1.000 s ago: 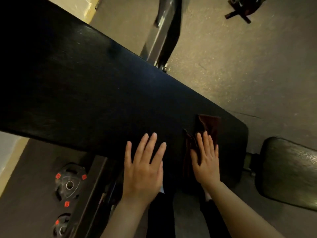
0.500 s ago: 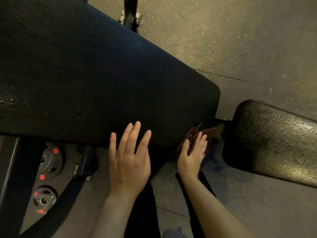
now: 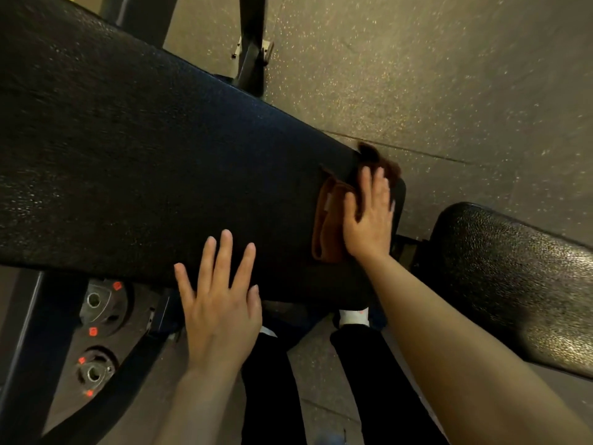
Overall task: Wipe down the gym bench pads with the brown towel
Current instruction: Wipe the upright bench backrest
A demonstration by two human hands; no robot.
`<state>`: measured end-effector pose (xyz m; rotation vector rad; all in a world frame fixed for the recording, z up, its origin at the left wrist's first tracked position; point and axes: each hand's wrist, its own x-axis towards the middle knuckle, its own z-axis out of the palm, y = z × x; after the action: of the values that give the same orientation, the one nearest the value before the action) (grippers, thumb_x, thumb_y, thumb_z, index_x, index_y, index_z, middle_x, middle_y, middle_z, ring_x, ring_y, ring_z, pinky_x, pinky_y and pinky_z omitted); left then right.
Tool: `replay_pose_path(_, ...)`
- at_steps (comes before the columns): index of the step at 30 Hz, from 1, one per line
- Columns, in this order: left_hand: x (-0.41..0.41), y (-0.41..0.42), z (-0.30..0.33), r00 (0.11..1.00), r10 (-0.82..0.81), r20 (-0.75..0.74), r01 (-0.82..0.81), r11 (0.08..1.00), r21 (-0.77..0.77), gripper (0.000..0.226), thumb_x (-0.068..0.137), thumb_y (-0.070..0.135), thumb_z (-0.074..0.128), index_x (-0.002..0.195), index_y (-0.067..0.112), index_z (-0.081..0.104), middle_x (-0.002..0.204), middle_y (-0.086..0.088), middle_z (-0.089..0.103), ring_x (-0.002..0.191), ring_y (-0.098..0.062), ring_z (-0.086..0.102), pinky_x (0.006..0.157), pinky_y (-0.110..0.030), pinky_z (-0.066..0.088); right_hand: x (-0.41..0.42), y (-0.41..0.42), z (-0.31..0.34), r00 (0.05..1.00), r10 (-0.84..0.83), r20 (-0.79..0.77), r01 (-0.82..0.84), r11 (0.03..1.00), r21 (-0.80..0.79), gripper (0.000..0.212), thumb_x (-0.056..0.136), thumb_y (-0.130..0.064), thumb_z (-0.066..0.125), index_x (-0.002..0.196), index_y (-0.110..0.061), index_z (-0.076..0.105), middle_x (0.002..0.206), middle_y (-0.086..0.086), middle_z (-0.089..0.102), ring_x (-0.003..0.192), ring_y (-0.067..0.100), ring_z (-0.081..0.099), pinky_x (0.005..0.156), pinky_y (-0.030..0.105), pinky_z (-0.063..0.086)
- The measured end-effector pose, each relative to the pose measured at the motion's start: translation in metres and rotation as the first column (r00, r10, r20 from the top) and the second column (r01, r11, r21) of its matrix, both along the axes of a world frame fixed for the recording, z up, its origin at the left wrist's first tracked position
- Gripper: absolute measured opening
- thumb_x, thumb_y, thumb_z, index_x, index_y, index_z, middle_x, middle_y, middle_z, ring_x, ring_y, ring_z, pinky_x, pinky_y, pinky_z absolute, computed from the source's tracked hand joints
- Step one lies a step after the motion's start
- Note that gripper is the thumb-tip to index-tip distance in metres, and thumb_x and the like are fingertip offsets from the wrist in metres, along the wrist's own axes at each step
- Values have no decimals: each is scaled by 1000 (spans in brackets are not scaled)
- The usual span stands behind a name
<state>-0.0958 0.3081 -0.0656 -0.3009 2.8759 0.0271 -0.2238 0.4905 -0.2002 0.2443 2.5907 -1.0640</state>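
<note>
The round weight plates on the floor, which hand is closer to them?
The left hand. It rests at the long pad's near edge, beside the weight plates. The right hand presses the brown towel farther away, at the pad's end.

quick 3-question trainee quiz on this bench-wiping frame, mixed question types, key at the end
1. True or false: the right hand presses the brown towel flat on the long back pad.
2. Where does the left hand rest? A) on the seat pad B) on the long back pad's near edge C) on a weight plate
3. Fill in: the towel lies at the end of the long pad nearest the ____ pad.

Key: 1 true; 2 B; 3 seat
</note>
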Motion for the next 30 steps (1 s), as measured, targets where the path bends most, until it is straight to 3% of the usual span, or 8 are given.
replay_pose_path(3, 0, 4, -2, 1000, 19, -1, -19, 1000, -7, 76, 79, 17, 75, 147, 18, 41, 160, -15, 28, 149, -32, 20, 115, -67, 14, 15, 24, -9, 934, -244, 262, 268, 962, -58, 58, 106, -44, 30, 157, -34, 5, 166, -2, -2, 153, 19, 1, 123, 42, 8)
replay_pose_path(5, -4, 13, 3, 996, 67, 53, -66, 997, -33, 76, 83, 20, 71, 150, 19, 36, 162, -15, 21, 151, -32, 15, 116, -65, 7, 32, 38, -9, 857, -260, 445, 334, 938, -94, 58, 106, -45, 30, 157, -37, 3, 166, -1, 8, 150, 25, 17, 120, 43, 19)
replay_pose_path(9, -12, 39, 23, 952, 126, 277, -109, 991, -75, 68, 103, 40, 39, 148, 32, -12, 164, -4, -19, 151, -21, -17, 118, -57, -12, 74, 63, 29, 724, -229, 651, 448, 874, -191, 57, 104, -51, 33, 154, -24, 29, 151, 8, 44, 137, 30, 43, 116, 41, 32)
replay_pose_path(14, 11, 70, 68, 966, 148, 212, -208, 931, 299, 63, 100, 35, 50, 156, 30, 22, 167, 1, -2, 154, -16, 0, 118, -45, -13, 106, 69, 121, 591, -110, 799, 639, 670, -379, 45, 98, -52, 41, 128, -23, 56, 112, -3, 70, 107, 21, 65, 98, 43, 50)
replay_pose_path(16, 19, 80, 92, 967, 163, 198, -232, 886, 402, 59, 102, 37, 49, 155, 33, 24, 167, 5, 0, 153, -13, 4, 117, -40, -12, 109, 70, 163, 605, -55, 794, 610, 672, -419, 34, 93, -54, 45, 109, -29, 62, 95, -6, 76, 96, 17, 68, 83, 34, 52)
replay_pose_path(20, 27, 83, 139, 930, 202, 306, -362, 638, 680, 52, 104, 41, 41, 154, 38, 24, 162, 16, 13, 149, -5, 12, 125, -41, 10, 106, 72, 244, 690, 19, 723, 505, 703, -501, 34, 87, -58, 48, 107, -33, 59, 105, -3, 73, 107, 17, 64, 97, 36, 47)
replay_pose_path(25, 37, 83, 201, 897, 325, 300, -398, 300, 867, 43, 101, 45, 46, 142, 36, 45, 140, 15, 47, 126, 2, 41, 108, -29, 40, 118, 67, 332, 801, 97, 591, 365, 704, -610, 43, 82, -56, 50, 113, -30, 62, 106, -3, 75, 107, 19, 68, 104, 42, 47)
replay_pose_path(30, 65, 78, 237, 905, 415, 96, -232, 291, 928, 35, 93, 37, 65, 127, 29, 59, 118, 15, 53, 106, 4, 54, 86, -6, 45, 159, 41, 398, 896, 72, 439, 267, 703, -659, 47, 85, -52, 51, 117, -21, 64, 103, 3, 76, 98, 19, 72, 90, 35, 54)
